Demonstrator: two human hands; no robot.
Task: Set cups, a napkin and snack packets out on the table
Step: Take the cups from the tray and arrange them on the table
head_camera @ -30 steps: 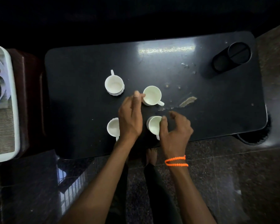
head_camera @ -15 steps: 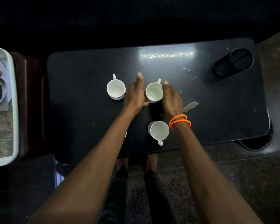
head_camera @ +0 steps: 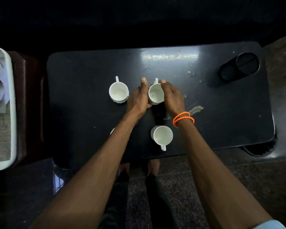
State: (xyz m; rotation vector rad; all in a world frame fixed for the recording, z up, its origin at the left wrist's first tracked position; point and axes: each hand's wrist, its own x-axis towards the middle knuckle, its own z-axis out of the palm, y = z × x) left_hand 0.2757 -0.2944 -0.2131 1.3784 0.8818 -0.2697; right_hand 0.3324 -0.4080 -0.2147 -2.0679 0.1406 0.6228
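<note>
On the dark worktop (head_camera: 82, 90), mid-back, a white cup (head_camera: 156, 95) sits cradled between left hand (head_camera: 139, 100) and right hand (head_camera: 172, 98) — fingers curved against its sides. Likely light, stiff, glazed, so slippery and chippable — best held by the body or the far-side handle.

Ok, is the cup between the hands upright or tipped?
Upright: the cup shows its open, empty mouth facing up, left hand and right hand at its sides.

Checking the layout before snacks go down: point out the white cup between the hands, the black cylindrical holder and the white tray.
White cup (head_camera: 155, 95), head view, inside bottom.
Black cylindrical holder (head_camera: 238, 67), head view, side wall.
White tray (head_camera: 12, 103), head view, right rim.
</note>
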